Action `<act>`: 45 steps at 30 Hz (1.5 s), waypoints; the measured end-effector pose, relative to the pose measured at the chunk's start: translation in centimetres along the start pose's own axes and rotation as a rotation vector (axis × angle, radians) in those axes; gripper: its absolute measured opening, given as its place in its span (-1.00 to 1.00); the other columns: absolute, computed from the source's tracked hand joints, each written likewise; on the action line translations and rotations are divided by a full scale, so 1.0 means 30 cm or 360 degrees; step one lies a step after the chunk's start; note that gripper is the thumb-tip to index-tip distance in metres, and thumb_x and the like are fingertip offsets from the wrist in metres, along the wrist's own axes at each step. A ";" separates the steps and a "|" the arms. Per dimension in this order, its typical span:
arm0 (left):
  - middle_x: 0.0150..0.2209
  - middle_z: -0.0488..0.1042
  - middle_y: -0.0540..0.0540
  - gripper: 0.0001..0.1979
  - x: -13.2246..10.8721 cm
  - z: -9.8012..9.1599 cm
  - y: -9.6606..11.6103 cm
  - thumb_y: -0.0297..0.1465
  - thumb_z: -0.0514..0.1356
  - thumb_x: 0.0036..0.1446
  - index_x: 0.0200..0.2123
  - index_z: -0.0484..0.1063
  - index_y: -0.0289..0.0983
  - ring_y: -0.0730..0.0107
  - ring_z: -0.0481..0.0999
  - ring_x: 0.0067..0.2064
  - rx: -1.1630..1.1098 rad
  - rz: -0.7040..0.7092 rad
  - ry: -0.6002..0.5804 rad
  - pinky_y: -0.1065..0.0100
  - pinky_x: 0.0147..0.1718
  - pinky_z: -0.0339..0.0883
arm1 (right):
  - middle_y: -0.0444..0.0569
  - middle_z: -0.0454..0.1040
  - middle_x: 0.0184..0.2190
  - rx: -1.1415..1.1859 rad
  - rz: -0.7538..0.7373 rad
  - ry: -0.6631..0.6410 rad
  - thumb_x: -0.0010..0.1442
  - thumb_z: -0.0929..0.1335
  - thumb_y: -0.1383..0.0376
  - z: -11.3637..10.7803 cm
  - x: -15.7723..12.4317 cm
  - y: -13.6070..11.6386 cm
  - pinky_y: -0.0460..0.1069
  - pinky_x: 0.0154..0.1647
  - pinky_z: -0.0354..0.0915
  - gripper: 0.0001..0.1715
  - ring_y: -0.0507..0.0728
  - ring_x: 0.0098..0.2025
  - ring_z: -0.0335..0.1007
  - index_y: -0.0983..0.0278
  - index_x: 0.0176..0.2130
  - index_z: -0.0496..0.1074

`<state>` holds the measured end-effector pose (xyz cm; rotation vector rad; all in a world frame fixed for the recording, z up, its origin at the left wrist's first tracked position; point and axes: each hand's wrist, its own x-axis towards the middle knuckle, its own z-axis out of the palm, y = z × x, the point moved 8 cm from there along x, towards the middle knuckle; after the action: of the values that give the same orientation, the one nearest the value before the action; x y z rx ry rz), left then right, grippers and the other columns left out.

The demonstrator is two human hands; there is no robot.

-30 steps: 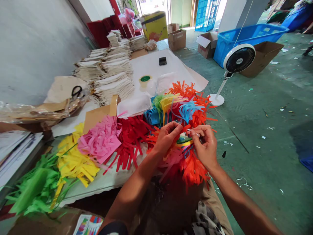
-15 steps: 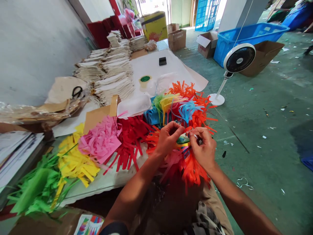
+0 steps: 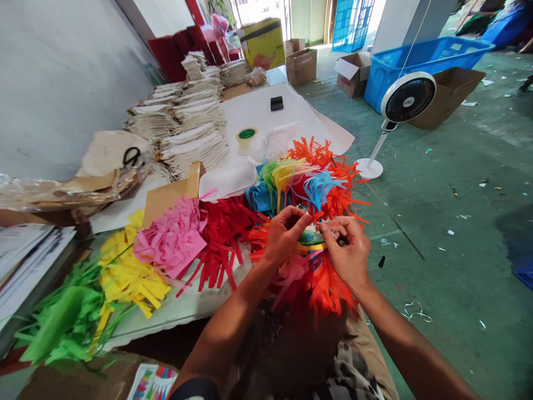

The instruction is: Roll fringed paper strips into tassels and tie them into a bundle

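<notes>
My left hand (image 3: pixel 287 236) is closed in a pinch, its thumb and forefinger on an orange-red paper strip (image 3: pixel 317 216). Just to the right, my right hand (image 3: pixel 347 250) pinches at the same strip, the fingertips of both hands nearly meeting. Below the hands hangs an orange fringed paper tassel (image 3: pixel 328 286), with pink fringe (image 3: pixel 291 269) beside it. Bits of green and yellow show between my hands, partly covered by the fingers. Beyond them lie a light blue tassel (image 3: pixel 320 188) and a heap of orange fringe (image 3: pixel 339 191).
Red (image 3: pixel 227 228), pink (image 3: pixel 170 236), yellow (image 3: pixel 129 272) and green (image 3: pixel 66 311) fringed paper heaps line the table to the left. A white plastic tray (image 3: pixel 229 180), tape roll (image 3: pixel 247 134) and paper stacks (image 3: pixel 195 144) lie behind. A fan (image 3: pixel 408 100) stands on the floor at right.
My right hand has shifted slightly left, bringing its fingertips closer to those of my left hand. The orange-red strip between them has tilted upward a little. The rest looks the same.
</notes>
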<state>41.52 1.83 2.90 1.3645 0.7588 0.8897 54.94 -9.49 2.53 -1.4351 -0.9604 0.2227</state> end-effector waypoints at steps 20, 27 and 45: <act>-0.39 0.41 0.03 -0.57 0.008 0.001 -0.014 0.00 0.41 0.16 -0.32 0.50 -0.26 0.52 0.29 -0.41 0.0026 0.0031 -0.0010 0.44 -0.40 0.21 | -0.13 0.57 -0.43 0.0081 0.0149 -0.0129 0.36 0.45 0.14 0.025 0.018 0.029 -0.02 -0.37 0.30 -0.79 0.05 -0.46 0.39 0.21 -0.27 0.53; -0.39 0.42 0.04 -0.61 0.006 -0.009 -0.029 -0.02 0.40 0.18 -0.30 0.50 -0.24 0.51 0.31 -0.41 0.0067 0.0075 0.0014 0.44 -0.39 0.21 | -0.14 0.56 -0.43 0.0032 0.0139 -0.0135 0.33 0.45 0.17 0.028 0.012 0.042 -0.02 -0.40 0.28 -0.81 0.05 -0.46 0.39 0.20 -0.30 0.50; -0.37 0.42 0.02 -0.66 -0.009 0.027 -0.012 -0.07 0.36 0.25 -0.30 0.48 -0.23 0.46 0.32 -0.38 0.0177 0.0108 -0.0063 0.40 -0.35 0.22 | -0.11 0.57 -0.45 0.0259 0.0283 -0.0202 0.34 0.44 0.11 0.039 0.024 0.063 -0.03 -0.41 0.28 -0.74 0.06 -0.46 0.41 0.21 -0.32 0.49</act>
<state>42.14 1.21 2.58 1.5093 0.7438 0.8817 55.37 -7.81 0.96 -1.3685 -0.8953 0.5171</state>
